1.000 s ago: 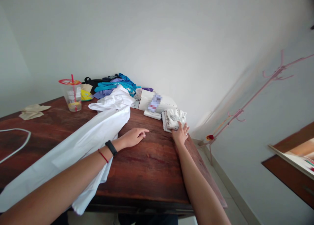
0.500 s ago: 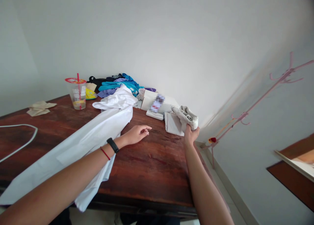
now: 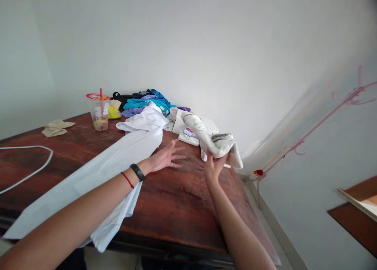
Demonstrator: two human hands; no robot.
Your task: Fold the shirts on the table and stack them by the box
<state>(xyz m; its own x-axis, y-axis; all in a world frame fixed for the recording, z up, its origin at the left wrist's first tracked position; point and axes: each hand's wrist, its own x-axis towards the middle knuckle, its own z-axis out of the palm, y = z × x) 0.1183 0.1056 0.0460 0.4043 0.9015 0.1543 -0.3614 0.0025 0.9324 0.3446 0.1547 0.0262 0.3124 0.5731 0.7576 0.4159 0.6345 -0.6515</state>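
My right hand (image 3: 215,166) grips a crumpled off-white cloth (image 3: 225,146) with grey marks, raised over the right part of the table. One end of this cloth sticks out to the upper left, and a loose corner hangs down at the right. My left hand (image 3: 166,157) is open, fingers spread, above the dark wooden table (image 3: 176,199), a little left of the cloth and apart from it. Beneath my left forearm lies a long white garment (image 3: 114,160), stretched diagonally over the table. The folded pale cloth under the held one is mostly hidden.
Behind the hands are a white box (image 3: 206,124) and a small white object (image 3: 188,139). Blue and purple clothes (image 3: 153,104) are heaped by the wall. A plastic cup (image 3: 100,115), brown napkins (image 3: 57,127) and a white cable (image 3: 48,160) are leftward; a pink coat rack (image 3: 312,134) stands right.
My right hand has moved left with the cloth, which now hangs looser and spreads further leftward. My left hand's fingers have gone from curled to spread. The view has shifted slightly.
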